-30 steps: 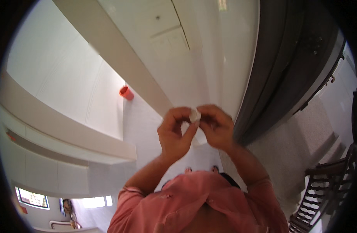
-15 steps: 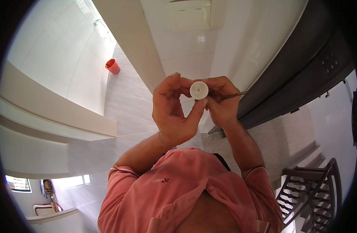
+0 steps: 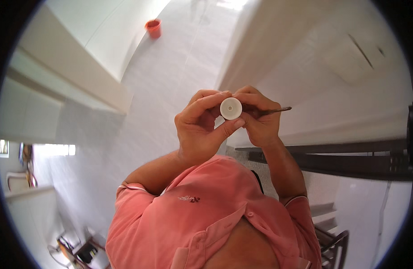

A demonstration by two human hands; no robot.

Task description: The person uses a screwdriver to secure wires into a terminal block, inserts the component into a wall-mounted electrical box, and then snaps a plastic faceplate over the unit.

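Note:
Between both hands, in front of my chest, is a small white round cup-shaped piece (image 3: 231,109), its hollow face turned up with a small hole or stud at its centre. My left hand (image 3: 199,119) is closed on it, fingers along the upper rim and thumb along the lower one. My right hand (image 3: 261,117) is closed at the piece's right side, its fingertips against it. A thin dark metal rod (image 3: 278,110), like a screwdriver shaft, lies in the right hand and sticks out to the right. Its other end is hidden by the fingers.
An orange-red bucket (image 3: 154,29) stands on the grey tiled floor (image 3: 170,76) at the far left. A pale wall (image 3: 300,67) with a blurred switch plate rises on the right. A dark door (image 3: 332,161) and a stair railing (image 3: 336,246) are at the right. White wall edges (image 3: 76,71) stand left.
My view and body have turned rightward, so the bucket sits higher and the switch plate farther right. The left fingers have drawn in over the white piece's rim. Both hands keep their holds.

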